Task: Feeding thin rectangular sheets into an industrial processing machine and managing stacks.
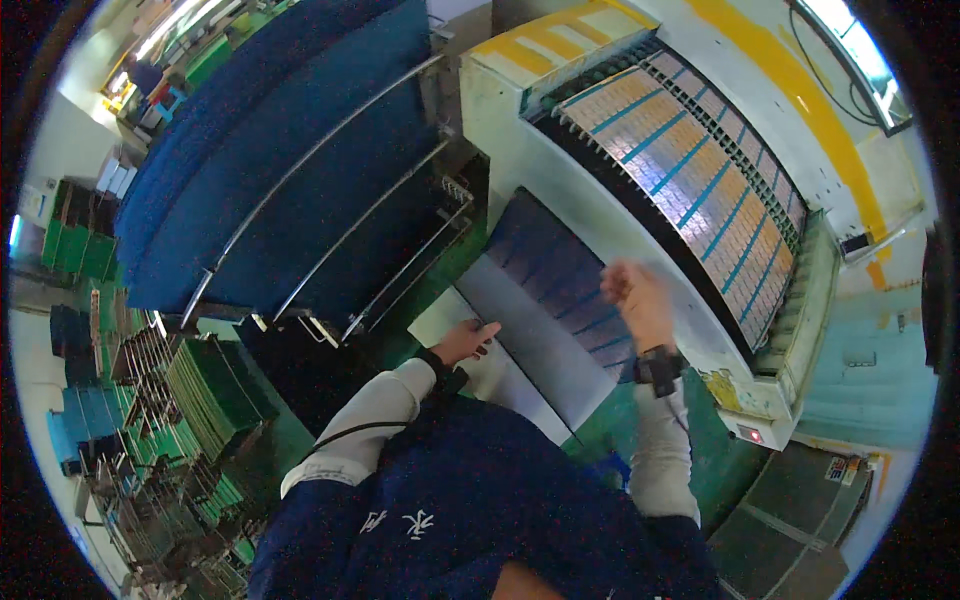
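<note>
My left hand (468,342) is above a pale flat board (500,385), near its seam with a grey panel (530,335). Its thumb stands apart from the loosely bent fingers, and nothing shows in it. My right hand (640,300) is raised, blurred by motion, between a dark striped sheet (565,265) and the front of a machine (640,235). Its fingers look bent; whether they hold anything cannot be made out. On the machine's rollers lie copper-coloured patterned panels (690,160) with blue-green strips between them.
Tall dark blue sheets (330,120) stand at the left behind curved metal bars (310,165). Below them are racks with green boards (205,385). A dark grey box (795,515) sits at the lower right, and a yellow-striped machine cover (545,45) is at the top.
</note>
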`<state>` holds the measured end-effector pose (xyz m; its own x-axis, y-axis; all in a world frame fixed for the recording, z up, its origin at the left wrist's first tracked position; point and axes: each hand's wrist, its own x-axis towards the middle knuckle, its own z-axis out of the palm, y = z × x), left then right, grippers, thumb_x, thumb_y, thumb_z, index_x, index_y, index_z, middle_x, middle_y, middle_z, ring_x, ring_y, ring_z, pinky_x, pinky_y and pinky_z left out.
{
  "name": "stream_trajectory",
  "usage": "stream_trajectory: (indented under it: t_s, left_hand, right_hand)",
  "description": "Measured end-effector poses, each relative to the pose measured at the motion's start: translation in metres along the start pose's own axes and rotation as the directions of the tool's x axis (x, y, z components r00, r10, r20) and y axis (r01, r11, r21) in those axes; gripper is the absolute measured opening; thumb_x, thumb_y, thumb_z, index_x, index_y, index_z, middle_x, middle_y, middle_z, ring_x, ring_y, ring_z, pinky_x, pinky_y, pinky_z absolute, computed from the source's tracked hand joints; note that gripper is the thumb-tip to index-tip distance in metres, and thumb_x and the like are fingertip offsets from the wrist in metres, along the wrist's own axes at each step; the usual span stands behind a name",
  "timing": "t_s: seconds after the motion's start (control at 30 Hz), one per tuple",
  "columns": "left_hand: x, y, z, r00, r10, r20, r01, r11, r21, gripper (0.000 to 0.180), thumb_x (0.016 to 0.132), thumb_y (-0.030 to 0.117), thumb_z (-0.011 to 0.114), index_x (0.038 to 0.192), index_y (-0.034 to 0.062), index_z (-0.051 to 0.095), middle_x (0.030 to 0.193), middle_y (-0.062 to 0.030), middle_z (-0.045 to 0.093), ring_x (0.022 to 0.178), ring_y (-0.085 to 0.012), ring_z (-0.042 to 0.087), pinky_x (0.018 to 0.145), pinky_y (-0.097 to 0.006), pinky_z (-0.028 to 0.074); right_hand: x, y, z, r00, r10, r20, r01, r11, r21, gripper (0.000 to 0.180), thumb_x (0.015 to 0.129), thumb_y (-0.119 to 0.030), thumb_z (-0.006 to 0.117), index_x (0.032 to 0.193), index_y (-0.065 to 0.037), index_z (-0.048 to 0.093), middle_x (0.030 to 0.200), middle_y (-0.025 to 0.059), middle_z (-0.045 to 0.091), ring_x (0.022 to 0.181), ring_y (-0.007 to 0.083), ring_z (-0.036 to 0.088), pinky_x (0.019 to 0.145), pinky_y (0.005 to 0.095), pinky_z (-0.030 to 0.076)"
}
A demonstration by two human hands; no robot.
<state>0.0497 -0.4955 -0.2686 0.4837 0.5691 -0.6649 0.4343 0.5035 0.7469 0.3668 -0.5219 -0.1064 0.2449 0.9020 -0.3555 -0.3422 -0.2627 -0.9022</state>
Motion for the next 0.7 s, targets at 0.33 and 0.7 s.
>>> stream_trajectory:
  t_s: [0.33, 0.7]
  left_hand:
    - [0.008, 0.0, 0.007, 0.999, -0.05, -0.002, 0.05, 0.998, -0.032, 0.076, 0.076, 0.064, 0.058, 0.112, -0.0033, 0.053, 0.101, -0.0113, 0.059, 0.08, -0.0195, 0.06, 0.066, -0.033, 0.05]
    - [0.001, -0.013, 0.005, 0.998, -0.031, -0.062, 0.025, 0.995, -0.097, 0.071, 0.076, 0.062, 0.06, 0.107, -0.0013, 0.056, 0.094, -0.0094, 0.061, 0.075, -0.018, 0.061, 0.061, -0.031, 0.05]
  right_hand:
    - [-0.014, 0.217, 0.002, 0.95, 0.208, 0.231, 0.098, 0.504, -0.858, 0.037, 0.077, -0.042, 0.067, 0.079, -0.005, 0.066, 0.067, 0.0048, 0.06, 0.063, 0.0129, 0.056, 0.053, 0.0293, 0.041]
    - [-0.02, 0.217, 0.015, 0.929, 0.304, 0.209, 0.006, 0.554, -0.833, 0.039, 0.078, -0.042, 0.065, 0.084, -0.004, 0.067, 0.069, 0.0049, 0.062, 0.062, 0.0145, 0.057, 0.056, 0.0302, 0.043]
